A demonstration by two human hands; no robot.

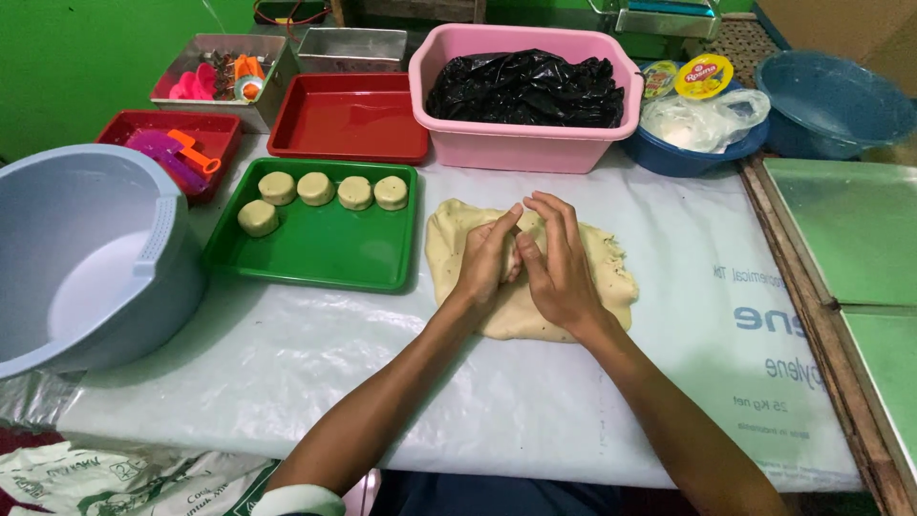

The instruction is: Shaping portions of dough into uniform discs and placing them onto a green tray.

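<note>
A flattened slab of pale yellow dough (pixel 604 272) lies on the white plastic sheet (pixel 382 373) in the middle of the table. My left hand (pixel 487 263) and my right hand (pixel 557 263) rest on top of it, side by side, fingers curled together around something small that is hidden between them. A green tray (pixel 315 253) to the left of the dough holds several round dough discs (pixel 334 191), in a row along its far edge with one more in front at the left.
A large grey bowl (pixel 86 248) stands at the left. Behind are a red tray (pixel 349 119), a red tray with plastic tools (pixel 172 143), a pink tub with black plastic (pixel 525 91), a blue bowl with bags (pixel 702 124), a blue basin (pixel 831 100). Green panels (pixel 855 229) lie right.
</note>
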